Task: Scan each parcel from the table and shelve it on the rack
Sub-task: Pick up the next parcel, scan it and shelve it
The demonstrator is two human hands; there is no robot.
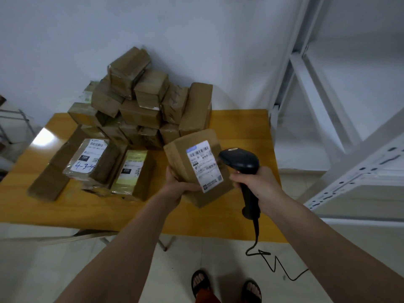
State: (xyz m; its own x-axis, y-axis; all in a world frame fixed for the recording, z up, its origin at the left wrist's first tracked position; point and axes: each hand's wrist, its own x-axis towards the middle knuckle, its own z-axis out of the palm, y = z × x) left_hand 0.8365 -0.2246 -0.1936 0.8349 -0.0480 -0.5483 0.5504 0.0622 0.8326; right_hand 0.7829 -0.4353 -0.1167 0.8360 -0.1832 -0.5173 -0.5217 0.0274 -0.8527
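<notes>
My left hand point(175, 184) grips a brown cardboard parcel point(188, 154) from below, tilted so its white shipping label point(204, 167) faces up. My right hand point(255, 182) grips the handle of a black barcode scanner point(239, 161), whose head sits just right of the label and points at it. Both are held above the front right part of the yellow table point(240, 127). A pile of several brown parcels point(142, 101) is stacked at the back of the table against the wall. Two labelled parcels point(89, 158) point(131, 169) lie flat at the left front.
A white metal rack point(341, 171) stands to the right of the table, its shelf edge close to my right arm. The scanner's black cable point(273, 263) trails down to the tiled floor. My sandalled feet point(225, 285) are below. Other furniture shows at the far left edge.
</notes>
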